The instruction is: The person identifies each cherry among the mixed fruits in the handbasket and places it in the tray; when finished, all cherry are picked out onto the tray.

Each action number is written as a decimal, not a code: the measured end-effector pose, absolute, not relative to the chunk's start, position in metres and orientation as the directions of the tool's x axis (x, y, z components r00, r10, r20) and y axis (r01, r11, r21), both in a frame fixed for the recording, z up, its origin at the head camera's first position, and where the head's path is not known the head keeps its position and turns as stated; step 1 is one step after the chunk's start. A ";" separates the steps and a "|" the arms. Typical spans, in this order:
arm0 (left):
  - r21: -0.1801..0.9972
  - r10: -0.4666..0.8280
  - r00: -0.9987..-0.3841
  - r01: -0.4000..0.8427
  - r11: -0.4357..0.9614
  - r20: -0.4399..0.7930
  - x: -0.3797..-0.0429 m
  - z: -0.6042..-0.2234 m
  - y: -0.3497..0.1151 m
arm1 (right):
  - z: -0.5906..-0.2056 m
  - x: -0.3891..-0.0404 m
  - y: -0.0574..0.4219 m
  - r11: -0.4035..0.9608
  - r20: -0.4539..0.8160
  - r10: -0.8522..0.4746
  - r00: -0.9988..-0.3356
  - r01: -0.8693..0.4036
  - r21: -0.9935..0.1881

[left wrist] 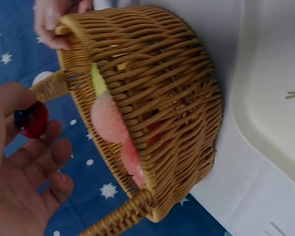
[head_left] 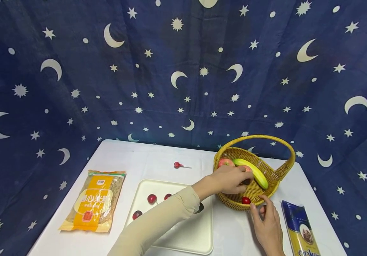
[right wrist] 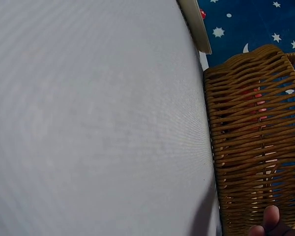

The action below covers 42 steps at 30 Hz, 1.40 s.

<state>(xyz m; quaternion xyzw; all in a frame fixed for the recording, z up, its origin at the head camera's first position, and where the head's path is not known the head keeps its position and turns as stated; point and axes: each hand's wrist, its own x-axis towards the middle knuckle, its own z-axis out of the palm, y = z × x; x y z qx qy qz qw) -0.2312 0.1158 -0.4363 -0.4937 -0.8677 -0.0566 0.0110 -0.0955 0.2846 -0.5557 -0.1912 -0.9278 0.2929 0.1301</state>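
My left hand (head_left: 229, 179) is over the wicker basket (head_left: 231, 205) and pinches a dark red cherry (left wrist: 34, 119) between thumb and fingers, above the basket's opening. With its fingers at the near rim, my right hand (head_left: 268, 222) grips the basket; its fingertips (right wrist: 271, 216) show against the wickerwork in the right wrist view. Inside the basket lie a banana (head_left: 257, 174), pinkish-red apples (head_left: 225, 163) and a red cherry (head_left: 246, 201) near the front. A white tray (head_left: 193, 240) holds several cherries (head_left: 152, 198), partly hidden by my left sleeve.
A red lollipop (head_left: 177, 165) lies behind the tray. At the left is a yellow-labelled food bag (head_left: 93, 202); at the right, a blue and gold packet (head_left: 301, 229). The basket's tall handle (head_left: 260, 137) arches over it. A starry blue cloth (head_left: 157, 89) hangs behind the table.
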 end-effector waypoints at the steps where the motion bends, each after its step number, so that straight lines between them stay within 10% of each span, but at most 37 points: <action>1: 0.087 0.855 -0.508 0.861 0.501 0.104 -0.229 -0.435 0.113 | -0.556 -0.095 0.285 0.756 0.131 0.428 -0.894 0.275 -0.594; 11: 0.119 0.825 -0.490 0.871 0.477 0.280 -0.198 -0.435 0.090 | -0.559 -0.096 0.284 0.752 0.135 0.445 -0.885 0.287 -0.593; 30: 0.445 0.482 -0.694 0.716 0.538 0.535 -0.163 -0.447 -0.013 | -0.558 -0.096 0.283 0.748 0.131 0.441 -0.888 0.283 -0.600; 42: 0.429 0.316 -0.745 0.618 0.659 0.588 -0.136 -0.471 -0.085 | -0.557 -0.096 0.282 0.741 0.142 0.441 -0.886 0.270 -0.615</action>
